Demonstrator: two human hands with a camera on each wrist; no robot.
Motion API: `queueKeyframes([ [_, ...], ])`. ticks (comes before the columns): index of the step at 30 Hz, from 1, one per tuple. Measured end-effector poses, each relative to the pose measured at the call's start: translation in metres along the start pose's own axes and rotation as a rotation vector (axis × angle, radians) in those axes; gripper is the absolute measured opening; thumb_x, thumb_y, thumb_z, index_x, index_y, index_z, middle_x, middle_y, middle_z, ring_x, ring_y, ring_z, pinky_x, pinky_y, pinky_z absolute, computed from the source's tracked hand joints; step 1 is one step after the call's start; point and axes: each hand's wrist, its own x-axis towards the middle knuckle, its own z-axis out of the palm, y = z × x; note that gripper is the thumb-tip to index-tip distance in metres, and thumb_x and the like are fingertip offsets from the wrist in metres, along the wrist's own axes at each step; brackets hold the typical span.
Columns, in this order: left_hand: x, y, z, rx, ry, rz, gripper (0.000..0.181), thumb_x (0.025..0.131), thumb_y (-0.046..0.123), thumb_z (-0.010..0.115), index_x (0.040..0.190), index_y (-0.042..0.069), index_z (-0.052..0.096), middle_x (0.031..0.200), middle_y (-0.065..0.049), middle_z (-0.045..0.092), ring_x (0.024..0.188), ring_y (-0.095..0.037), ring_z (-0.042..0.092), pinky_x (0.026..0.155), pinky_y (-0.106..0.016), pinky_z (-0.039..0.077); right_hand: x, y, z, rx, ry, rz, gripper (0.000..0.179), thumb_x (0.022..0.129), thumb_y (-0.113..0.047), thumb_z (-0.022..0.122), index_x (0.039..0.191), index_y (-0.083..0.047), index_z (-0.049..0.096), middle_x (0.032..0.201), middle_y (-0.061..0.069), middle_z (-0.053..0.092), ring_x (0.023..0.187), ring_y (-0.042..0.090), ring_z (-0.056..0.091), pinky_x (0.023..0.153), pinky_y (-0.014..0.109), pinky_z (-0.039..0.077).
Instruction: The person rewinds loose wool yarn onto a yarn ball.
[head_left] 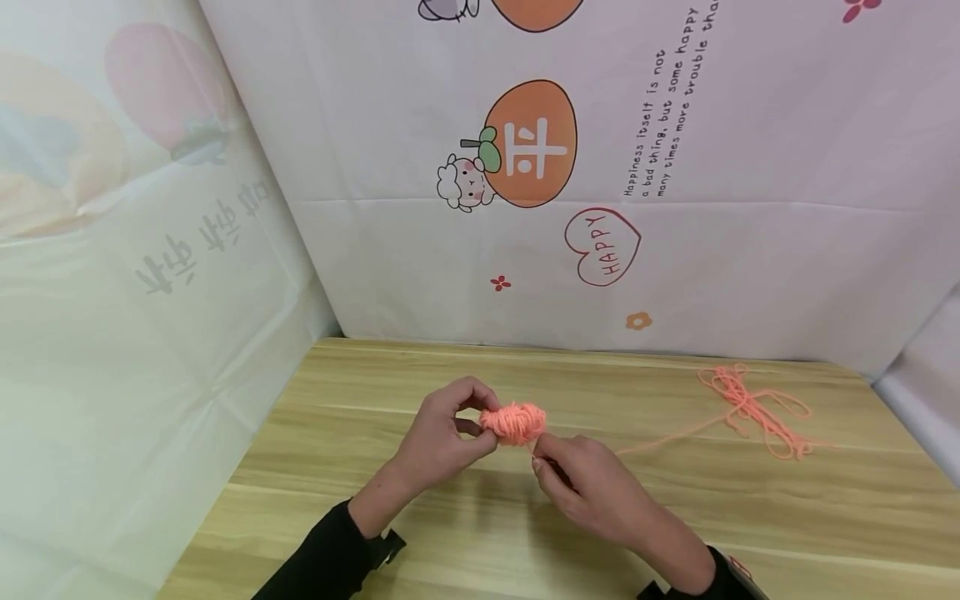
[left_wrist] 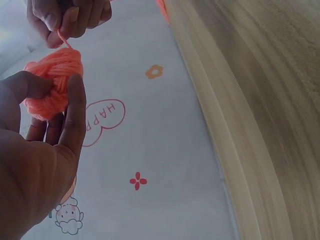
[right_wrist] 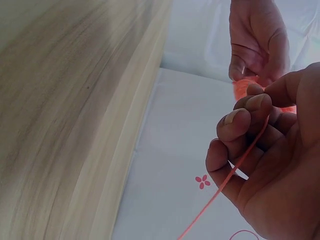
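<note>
Coral yarn wound into a ball [head_left: 516,423] is held up over the middle of the worktop [head_left: 337,467], its left end pinched between the thumb and fingers of the left hand [head_left: 446,433]. Just to the right and nearer, the right hand [head_left: 596,487] has its fingers curled on a strand [right_wrist: 220,189] that runs to a loose tangle [head_left: 741,402] lying far right, before a white printed sheet [head_left: 375,250].

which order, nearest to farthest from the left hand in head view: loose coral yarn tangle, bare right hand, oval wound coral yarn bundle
1. Oval wound coral yarn bundle, held by the left hand
2. Bare right hand, just right of it
3. Loose coral yarn tangle, far right on the wood-grain tabletop
</note>
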Motion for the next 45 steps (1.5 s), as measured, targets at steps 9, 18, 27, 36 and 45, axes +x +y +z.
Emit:
queueKeyframes([
  [9,-0.002,-0.016,0.002,0.038,-0.095,0.004,0.032,0.078,-0.006,0.066,0.098,0.018,0.058,0.096,0.004,0.059,0.085,-0.012,0.059,0.059,-0.028,0.057,0.000,-0.002,-0.003,0.022,-0.015,0.018,0.028,0.097,-0.008,0.054,0.079,-0.028,0.047,0.056,-0.019,0.033,0.046,-0.006,0.030,0.042,0.014,0.031],
  [18,-0.004,-0.018,0.004,0.112,-0.160,-0.026,0.031,0.078,-0.002,0.066,0.098,0.019,0.056,0.095,0.007,0.057,0.087,-0.009,0.059,0.060,-0.024,0.057,0.000,-0.003,-0.002,0.000,0.004,0.001,0.025,0.095,-0.009,0.057,0.081,-0.028,0.051,0.059,-0.021,0.037,0.049,-0.005,0.034,0.043,0.015,0.033],
  [27,-0.005,-0.021,0.006,0.197,-0.222,0.008,0.029,0.079,-0.001,0.066,0.098,0.018,0.055,0.095,0.009,0.055,0.088,-0.007,0.058,0.061,-0.020,0.055,-0.001,-0.003,-0.003,0.012,0.003,0.008,0.026,0.095,-0.009,0.056,0.079,-0.029,0.050,0.058,-0.021,0.037,0.048,-0.005,0.033,0.042,0.014,0.031],
  [36,-0.005,-0.023,0.008,0.236,-0.318,0.039,0.031,0.079,-0.003,0.065,0.097,0.020,0.054,0.097,0.010,0.055,0.093,-0.004,0.056,0.062,-0.020,0.055,0.001,-0.002,-0.005,0.029,0.001,0.027,0.026,0.097,-0.009,0.053,0.078,-0.028,0.051,0.057,-0.020,0.038,0.047,-0.005,0.034,0.043,0.016,0.034],
  [45,-0.006,-0.019,0.011,0.212,-0.440,0.052,0.033,0.080,-0.001,0.066,0.099,0.023,0.055,0.099,0.012,0.054,0.096,-0.001,0.055,0.066,-0.016,0.054,0.000,0.000,-0.006,0.059,-0.020,0.060,0.026,0.099,-0.009,0.050,0.079,-0.025,0.054,0.057,-0.018,0.039,0.047,-0.004,0.033,0.043,0.016,0.034],
])
